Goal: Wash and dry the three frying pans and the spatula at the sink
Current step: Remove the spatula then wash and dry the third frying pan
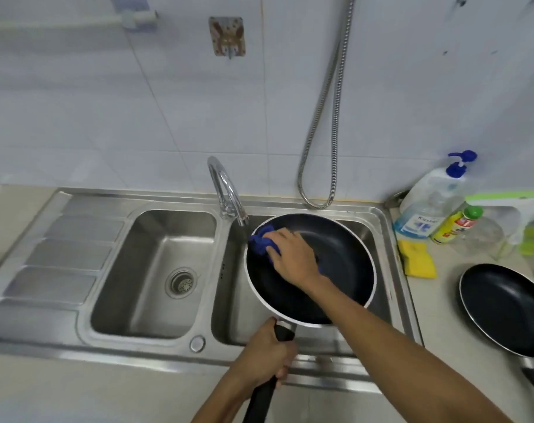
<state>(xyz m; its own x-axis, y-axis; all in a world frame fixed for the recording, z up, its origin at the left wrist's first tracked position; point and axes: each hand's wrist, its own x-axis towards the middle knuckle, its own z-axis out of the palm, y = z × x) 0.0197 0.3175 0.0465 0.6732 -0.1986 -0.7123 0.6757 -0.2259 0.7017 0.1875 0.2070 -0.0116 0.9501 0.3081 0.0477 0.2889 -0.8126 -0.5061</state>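
Frying pan [338,270] is held tilted over the right basin of the sink [381,221], so runoff should drain there. Left hand [265,352] is clenched round its black handle [259,395] to steady it. Right hand [293,254] grips a blue cloth [259,242] against the far inner rim. The faucet [226,190] spout crowds that rim. A second frying pan [503,303] lies on the desk [436,303] near a yellow sponge [418,259]. No third pan or spatula is identified.

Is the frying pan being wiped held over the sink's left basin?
No, the left hand holds the frying pan over the right basin, beside the faucet.
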